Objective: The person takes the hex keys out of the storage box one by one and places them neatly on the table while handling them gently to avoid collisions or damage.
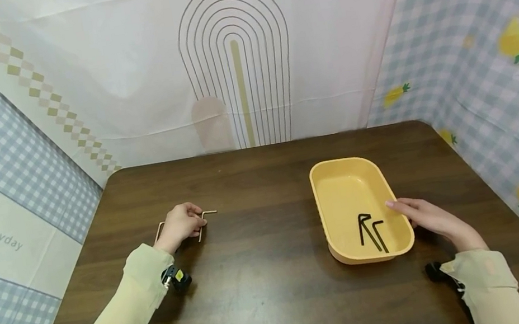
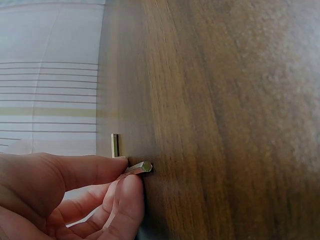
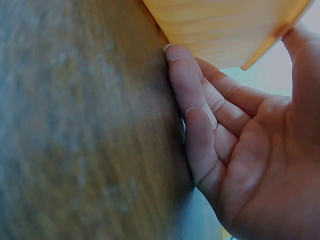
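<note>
At the left of the table, my left hand [image 1: 181, 223] pinches a brass-coloured hex key [image 1: 200, 229] between thumb and fingertips. In the left wrist view, the six-sided end of this hex key [image 2: 145, 167] sticks out past the fingertips, close to the wood. Another brass-coloured hex key [image 1: 160, 231] lies behind that hand, partly hidden by it. My right hand [image 1: 428, 214] holds the right side of a yellow bin [image 1: 344, 180], thumb at the rim. Its fingers [image 3: 187, 82] curl under the rim by the outer wall, low against the table. Three black hex keys [image 1: 372, 232] lie inside the bin.
The brown wooden table [image 1: 267, 274] stretches between the two hands. A patterned cloth [image 1: 144, 78] hangs along its back edge, with checked cloth at both sides. Each wrist wears a small dark camera [image 1: 179, 279].
</note>
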`<state>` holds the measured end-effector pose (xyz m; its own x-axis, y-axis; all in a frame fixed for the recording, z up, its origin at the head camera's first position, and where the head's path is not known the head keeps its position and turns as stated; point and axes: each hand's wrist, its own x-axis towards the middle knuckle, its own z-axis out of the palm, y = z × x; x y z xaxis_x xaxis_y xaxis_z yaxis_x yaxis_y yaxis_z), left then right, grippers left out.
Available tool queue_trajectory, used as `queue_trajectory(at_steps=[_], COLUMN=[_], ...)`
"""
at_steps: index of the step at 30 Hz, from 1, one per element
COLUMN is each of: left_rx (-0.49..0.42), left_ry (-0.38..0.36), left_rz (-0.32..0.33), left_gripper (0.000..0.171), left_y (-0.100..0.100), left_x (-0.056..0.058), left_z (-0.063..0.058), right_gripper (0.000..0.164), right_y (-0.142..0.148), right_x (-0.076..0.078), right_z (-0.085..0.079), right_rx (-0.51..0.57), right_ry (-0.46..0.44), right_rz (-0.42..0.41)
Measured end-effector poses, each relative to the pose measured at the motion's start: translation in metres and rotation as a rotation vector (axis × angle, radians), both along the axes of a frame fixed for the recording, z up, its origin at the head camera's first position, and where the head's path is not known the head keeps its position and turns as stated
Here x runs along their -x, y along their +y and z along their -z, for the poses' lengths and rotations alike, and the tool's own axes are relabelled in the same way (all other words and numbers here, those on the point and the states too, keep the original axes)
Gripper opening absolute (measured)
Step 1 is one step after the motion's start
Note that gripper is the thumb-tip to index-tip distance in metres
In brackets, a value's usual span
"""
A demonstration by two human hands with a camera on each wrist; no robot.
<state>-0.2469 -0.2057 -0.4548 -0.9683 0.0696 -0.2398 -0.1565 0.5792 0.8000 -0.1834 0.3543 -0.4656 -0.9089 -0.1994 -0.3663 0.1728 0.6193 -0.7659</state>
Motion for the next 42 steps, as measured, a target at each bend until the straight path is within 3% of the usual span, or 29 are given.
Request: queue_trajectory(at_steps=[15, 42], left_rx=[0.000, 0.011], left_ry=[0.026, 0.008], left_rz=[0.003, -0.006], left_gripper=[0.028, 0.029], left_y=[-0.0069, -0.0078], left_x=[-0.0003, -0.0056], left_z=[0.0041, 0.0023], right_gripper=[0.065, 0.066], right_y=[0.0002, 0.0008], right_x=[0.0002, 0.0010], right_z=[-0.0010, 0.0007], right_rx=[0.014, 0.020], right_ry=[0.035, 0.011], right_rz=[-0.024, -0.017])
